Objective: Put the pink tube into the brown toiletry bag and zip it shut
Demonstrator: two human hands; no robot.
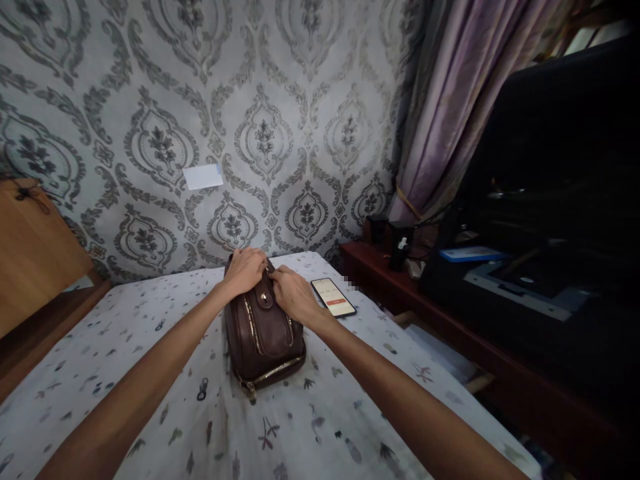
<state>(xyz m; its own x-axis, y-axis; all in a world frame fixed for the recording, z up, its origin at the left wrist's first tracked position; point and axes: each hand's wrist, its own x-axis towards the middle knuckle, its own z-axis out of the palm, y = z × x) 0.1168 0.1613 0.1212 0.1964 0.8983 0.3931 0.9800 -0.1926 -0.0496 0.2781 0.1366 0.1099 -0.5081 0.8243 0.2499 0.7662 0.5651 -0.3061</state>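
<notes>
A dark brown leather bag with gold zippers lies on the patterned bedsheet. Across the bag's far end my left hand is closed, its fingers bent over the leather. My right hand is at the bag's upper right side, thumb and forefinger pinched near a bit of gold zipper; the exact part in its grip is too small to make out. Between the hands a strap tab with a metal stud runs down the front. A smartphone with a lit screen lies just right of my right hand.
Grey damask wallpaper with a white switch plate rises behind the bed. Wooden furniture stands at left. On the right are a dark red table, a large black screen and a purple curtain.
</notes>
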